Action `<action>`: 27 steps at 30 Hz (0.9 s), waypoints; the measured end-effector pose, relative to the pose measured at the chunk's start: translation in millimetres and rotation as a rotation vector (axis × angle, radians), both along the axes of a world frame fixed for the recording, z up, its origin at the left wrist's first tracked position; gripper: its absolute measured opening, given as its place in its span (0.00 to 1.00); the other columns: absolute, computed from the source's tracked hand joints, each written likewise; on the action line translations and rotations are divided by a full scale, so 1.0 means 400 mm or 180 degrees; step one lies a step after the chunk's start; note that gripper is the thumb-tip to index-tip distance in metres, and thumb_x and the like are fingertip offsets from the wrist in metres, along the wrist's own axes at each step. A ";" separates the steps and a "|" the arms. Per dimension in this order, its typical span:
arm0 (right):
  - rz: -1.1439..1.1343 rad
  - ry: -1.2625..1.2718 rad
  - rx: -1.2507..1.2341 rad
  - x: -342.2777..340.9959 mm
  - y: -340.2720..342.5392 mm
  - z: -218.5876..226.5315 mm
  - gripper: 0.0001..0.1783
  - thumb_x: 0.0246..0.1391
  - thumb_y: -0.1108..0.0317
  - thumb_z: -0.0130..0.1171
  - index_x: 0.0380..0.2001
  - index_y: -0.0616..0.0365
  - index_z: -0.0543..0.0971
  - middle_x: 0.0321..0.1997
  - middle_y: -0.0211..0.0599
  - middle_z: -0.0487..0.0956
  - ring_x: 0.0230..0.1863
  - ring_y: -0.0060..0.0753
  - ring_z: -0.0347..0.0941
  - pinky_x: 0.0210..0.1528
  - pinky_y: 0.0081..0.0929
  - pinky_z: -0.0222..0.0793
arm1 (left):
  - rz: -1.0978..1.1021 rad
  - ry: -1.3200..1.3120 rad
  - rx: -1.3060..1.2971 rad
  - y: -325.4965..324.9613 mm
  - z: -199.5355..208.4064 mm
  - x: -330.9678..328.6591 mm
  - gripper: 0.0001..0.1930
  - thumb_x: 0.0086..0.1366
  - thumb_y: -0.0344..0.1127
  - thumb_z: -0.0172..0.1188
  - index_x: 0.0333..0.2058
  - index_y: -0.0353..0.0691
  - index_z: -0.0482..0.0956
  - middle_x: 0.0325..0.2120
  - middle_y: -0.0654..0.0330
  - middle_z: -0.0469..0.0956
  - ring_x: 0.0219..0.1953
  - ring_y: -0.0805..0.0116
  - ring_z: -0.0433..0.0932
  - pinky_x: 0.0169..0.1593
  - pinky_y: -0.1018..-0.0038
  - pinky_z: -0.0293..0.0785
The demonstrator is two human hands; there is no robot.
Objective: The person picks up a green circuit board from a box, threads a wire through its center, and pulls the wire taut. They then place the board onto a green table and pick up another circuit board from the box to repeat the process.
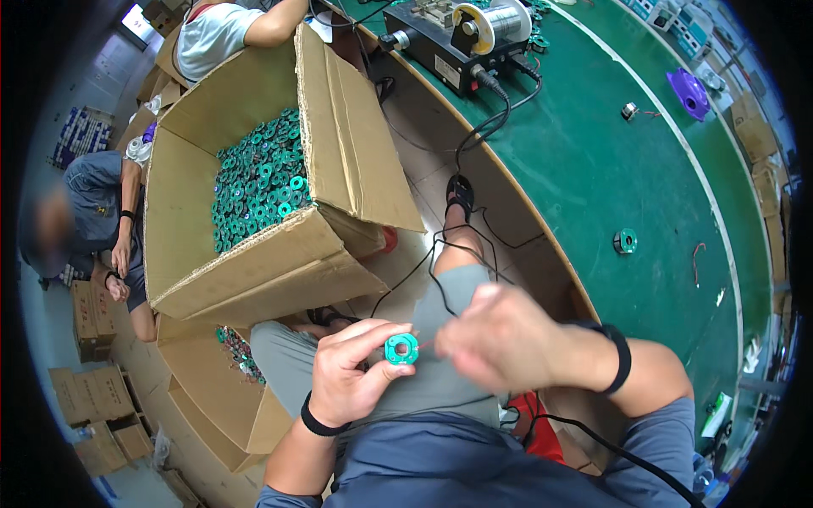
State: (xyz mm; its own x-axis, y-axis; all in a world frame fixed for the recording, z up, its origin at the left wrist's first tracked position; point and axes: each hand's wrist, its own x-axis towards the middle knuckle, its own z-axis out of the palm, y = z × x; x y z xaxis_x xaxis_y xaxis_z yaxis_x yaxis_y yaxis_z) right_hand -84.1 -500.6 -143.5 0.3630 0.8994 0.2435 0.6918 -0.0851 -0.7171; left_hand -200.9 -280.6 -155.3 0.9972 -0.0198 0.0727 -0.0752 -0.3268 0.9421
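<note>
Seated by the long green-topped worktable (584, 144), you hold a small round green plastic-looking ring (393, 346) above your grey-clad lap (440, 400), L hand (347, 368) closed on it, thumb below & fingers above pinching its edge. Your R hand (504, 337) is just beside it — fingers bunched but blurred, so can't tell what, if anything, they grip. A thin reddish wire (426, 345) shows betw. ring & R fingers. Step in hand, by the look of it: handwork on that wire. Next move prob. calls for a firm L pinch, w/ the R fingers guiding the strand gently so it doesn't snag or tear. To your L, a big open brown cardboard box (351, 140) holds a heap of similar green-and-black rings (262, 182). On the tabletop, a lone green ring (625, 241) lies nr. a loose red wire (697, 264); farther up, a silver wire spool (508, 25) sits atop a black boxy unit (445, 59).
</note>
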 end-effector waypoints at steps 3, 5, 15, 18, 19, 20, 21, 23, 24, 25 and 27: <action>-0.0122 0.0221 -0.0214 -0.016 0.003 -0.043 0.04 0.52 0.72 0.57 0.32 0.55 0.79 0.20 0.29 0.77 0.24 0.36 0.77 0.33 0.33 0.68 | 0.0024 -0.0068 0.0059 -0.010 0.005 -0.001 0.21 0.51 0.28 0.75 0.45 0.33 0.83 0.36 0.52 0.84 0.36 0.62 0.83 0.41 0.72 0.78; -0.0067 0.0278 -0.0335 -0.016 0.007 -0.038 0.05 0.55 0.71 0.56 0.33 0.56 0.80 0.19 0.30 0.77 0.23 0.33 0.76 0.33 0.31 0.68 | 0.0086 -0.0073 0.0072 -0.001 -0.005 -0.007 0.21 0.51 0.28 0.75 0.45 0.33 0.83 0.36 0.52 0.84 0.36 0.62 0.83 0.41 0.72 0.78; 0.0126 0.3245 -0.0493 0.000 0.015 -0.022 0.10 0.63 0.68 0.53 0.34 0.60 0.82 0.21 0.27 0.77 0.23 0.18 0.70 0.28 0.26 0.67 | 0.0104 0.0009 0.0157 -0.006 -0.006 -0.008 0.21 0.51 0.28 0.75 0.45 0.33 0.84 0.36 0.52 0.84 0.37 0.62 0.84 0.41 0.72 0.78; 0.0531 0.2577 -0.0527 0.017 0.014 -0.005 0.10 0.62 0.68 0.56 0.30 0.60 0.81 0.20 0.29 0.76 0.20 0.18 0.68 0.25 0.25 0.66 | 0.0127 -0.0054 0.0136 -0.016 -0.009 -0.009 0.21 0.51 0.28 0.75 0.45 0.33 0.84 0.36 0.53 0.84 0.36 0.62 0.83 0.41 0.72 0.78; 0.0146 0.2437 -0.0659 0.020 0.014 -0.018 0.09 0.62 0.69 0.56 0.31 0.59 0.82 0.21 0.29 0.77 0.21 0.18 0.69 0.26 0.24 0.66 | 0.0117 -0.0057 0.0137 -0.016 -0.010 -0.008 0.21 0.51 0.28 0.75 0.45 0.33 0.84 0.36 0.53 0.84 0.36 0.62 0.83 0.41 0.72 0.78; -0.0237 0.2292 -0.0788 0.022 0.013 -0.024 0.08 0.62 0.71 0.55 0.32 0.58 0.83 0.21 0.29 0.79 0.22 0.17 0.71 0.27 0.23 0.67 | 0.0101 0.0021 0.0161 -0.014 -0.012 -0.008 0.21 0.51 0.28 0.75 0.45 0.33 0.84 0.36 0.53 0.84 0.36 0.63 0.83 0.41 0.72 0.78; -0.0270 0.2226 -0.0648 0.021 0.015 -0.001 0.08 0.61 0.71 0.55 0.32 0.58 0.83 0.22 0.29 0.79 0.21 0.19 0.71 0.27 0.24 0.69 | 0.0095 0.0104 0.0185 -0.012 -0.015 -0.009 0.21 0.51 0.28 0.75 0.45 0.33 0.84 0.36 0.53 0.84 0.36 0.63 0.83 0.41 0.73 0.78; 0.0133 0.1964 -0.0486 0.007 0.018 0.000 0.08 0.62 0.71 0.55 0.32 0.58 0.83 0.21 0.30 0.79 0.21 0.20 0.71 0.28 0.25 0.69 | 0.0130 -0.0009 0.0126 -0.008 -0.018 -0.006 0.21 0.50 0.28 0.75 0.45 0.34 0.84 0.36 0.53 0.84 0.36 0.63 0.83 0.40 0.73 0.78; 0.0513 0.1692 -0.0324 -0.004 0.014 0.001 0.08 0.62 0.71 0.55 0.32 0.58 0.83 0.21 0.31 0.79 0.21 0.20 0.71 0.28 0.25 0.69 | 0.0146 -0.0126 0.0059 -0.009 -0.017 -0.005 0.22 0.50 0.28 0.75 0.45 0.34 0.84 0.36 0.53 0.84 0.36 0.64 0.83 0.40 0.73 0.78; 0.0207 0.1754 -0.0268 -0.007 0.002 -0.030 0.09 0.62 0.71 0.55 0.31 0.57 0.83 0.21 0.33 0.79 0.21 0.21 0.72 0.28 0.25 0.70 | 0.0177 -0.0137 0.0043 -0.012 -0.015 -0.010 0.22 0.50 0.28 0.75 0.46 0.34 0.83 0.36 0.54 0.84 0.36 0.64 0.83 0.40 0.73 0.78; -0.0216 0.2003 -0.0391 0.023 0.008 -0.014 0.08 0.63 0.69 0.55 0.33 0.57 0.83 0.23 0.33 0.80 0.24 0.19 0.75 0.30 0.24 0.72 | 0.0152 -0.0087 0.0070 -0.015 -0.015 -0.009 0.22 0.50 0.28 0.75 0.46 0.34 0.83 0.36 0.54 0.84 0.36 0.64 0.83 0.40 0.73 0.78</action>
